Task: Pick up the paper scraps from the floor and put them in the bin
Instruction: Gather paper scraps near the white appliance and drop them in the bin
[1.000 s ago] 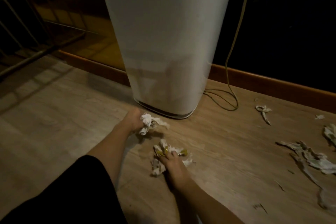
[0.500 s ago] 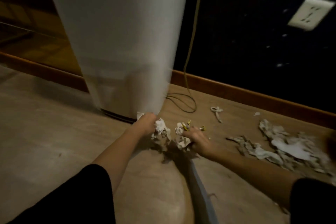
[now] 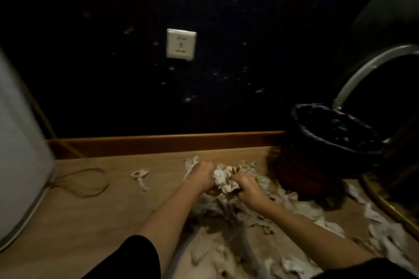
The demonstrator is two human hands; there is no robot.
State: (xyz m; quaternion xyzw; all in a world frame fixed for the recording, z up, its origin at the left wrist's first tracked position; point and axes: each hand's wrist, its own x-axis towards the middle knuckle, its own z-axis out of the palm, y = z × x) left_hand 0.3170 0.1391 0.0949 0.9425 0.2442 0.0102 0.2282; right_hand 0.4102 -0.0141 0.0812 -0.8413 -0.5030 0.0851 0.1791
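Note:
My left hand (image 3: 200, 176) and my right hand (image 3: 247, 188) are close together above the floor, both closed on a crumpled wad of white paper scraps (image 3: 221, 179) held between them. Many more torn scraps (image 3: 294, 217) lie on the wooden floor under and to the right of my hands. One loose scrap (image 3: 139, 176) lies alone to the left. The bin (image 3: 301, 120), dark with a black liner, stands tilted at the right against the skirting board, its mouth facing me, just right of my right hand.
A tall white appliance (image 3: 20, 154) fills the left edge, its cable (image 3: 86, 179) looped on the floor. A wooden skirting board (image 3: 158, 141) runs below a dark wall with a white socket (image 3: 181, 44). A curved metal chair frame (image 3: 362, 72) rises behind the bin.
The view has swung right, away from the white appliance, bringing the bin into sight. Both hands have come together and travelled right with the paper wads over the larger pile.

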